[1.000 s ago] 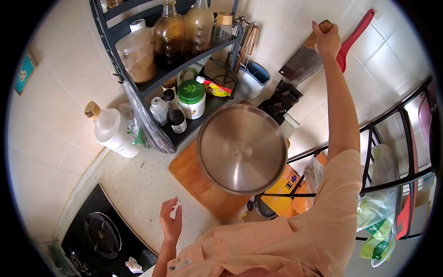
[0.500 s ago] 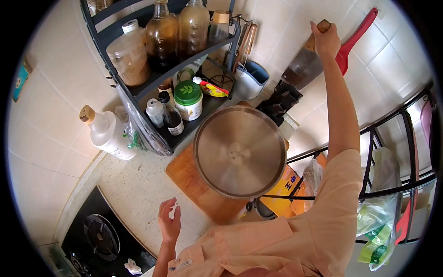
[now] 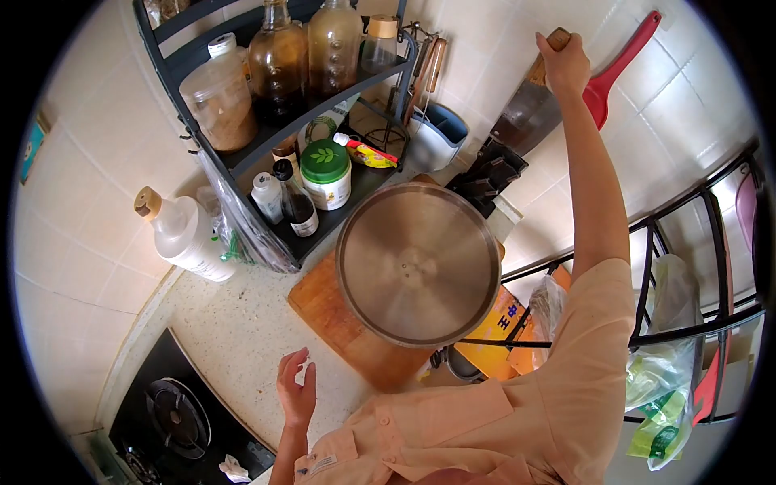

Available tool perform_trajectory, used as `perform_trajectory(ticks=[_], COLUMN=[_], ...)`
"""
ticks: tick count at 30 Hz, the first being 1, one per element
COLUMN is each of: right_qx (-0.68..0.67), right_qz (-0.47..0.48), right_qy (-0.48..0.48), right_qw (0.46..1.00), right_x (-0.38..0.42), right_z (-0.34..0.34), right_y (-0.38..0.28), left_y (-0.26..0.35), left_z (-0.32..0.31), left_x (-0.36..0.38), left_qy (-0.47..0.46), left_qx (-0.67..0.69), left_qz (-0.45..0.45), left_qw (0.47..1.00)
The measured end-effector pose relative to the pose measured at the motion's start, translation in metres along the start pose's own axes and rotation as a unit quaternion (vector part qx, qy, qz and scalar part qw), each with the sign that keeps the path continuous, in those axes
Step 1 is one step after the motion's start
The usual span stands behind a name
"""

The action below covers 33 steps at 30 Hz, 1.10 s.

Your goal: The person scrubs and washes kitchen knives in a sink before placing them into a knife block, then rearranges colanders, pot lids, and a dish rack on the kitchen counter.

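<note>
My right hand point(image 3: 568, 66) is stretched far out toward the tiled wall, its fingers wrapped around the wooden handle of a cleaver point(image 3: 525, 115). The wide blade points down, its lower end at the black knife holder point(image 3: 488, 176). Over the speckled countertop hangs my left hand point(image 3: 297, 386), empty, with thumb and fingers apart. Nearest to it lies a wooden cutting board point(image 3: 339, 311). A large round stainless steel basin point(image 3: 412, 299) sits on that board, between my two hands.
A dark shelf point(image 3: 323, 109) of jars and bottles stands behind the basin. A white bottle point(image 3: 190, 242) stands left of it. The gas stove point(image 3: 174, 416) is at lower left. A red spatula point(image 3: 618, 73) hangs beside my right hand; a black wire rack point(image 3: 687, 330) is at right.
My right hand and the cleaver have shifted slightly up and left. The whole view has drifted a little too. My left hand keeps about the same pose.
</note>
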State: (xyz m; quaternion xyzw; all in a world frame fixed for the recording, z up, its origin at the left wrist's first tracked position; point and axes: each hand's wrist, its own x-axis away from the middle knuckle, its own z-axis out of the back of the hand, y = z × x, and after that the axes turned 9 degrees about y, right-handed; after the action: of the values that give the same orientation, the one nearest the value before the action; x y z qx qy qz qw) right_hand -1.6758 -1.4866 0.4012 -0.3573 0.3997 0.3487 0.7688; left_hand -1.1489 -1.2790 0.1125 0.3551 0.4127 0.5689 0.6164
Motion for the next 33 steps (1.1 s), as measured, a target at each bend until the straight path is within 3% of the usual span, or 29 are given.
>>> perform_trajectory(ticks=[19, 33], right_qx=[0.007, 0.001], right_qz=[-0.028, 0.009], right_qy=[-0.025, -0.063], right_qw=[0.999, 0.998], right_x=[0.008, 0.021], right_z=[-0.042, -0.064], right_y=[0.019, 0.046], left_y=[-0.003, -0.008], left_z=[-0.004, -0.009], left_x=[-0.004, -0.009], left_qy=[0.000, -0.023], left_qx=[-0.015, -0.025], left_qz=[0.004, 0.001], left_qw=[1.000, 0.999])
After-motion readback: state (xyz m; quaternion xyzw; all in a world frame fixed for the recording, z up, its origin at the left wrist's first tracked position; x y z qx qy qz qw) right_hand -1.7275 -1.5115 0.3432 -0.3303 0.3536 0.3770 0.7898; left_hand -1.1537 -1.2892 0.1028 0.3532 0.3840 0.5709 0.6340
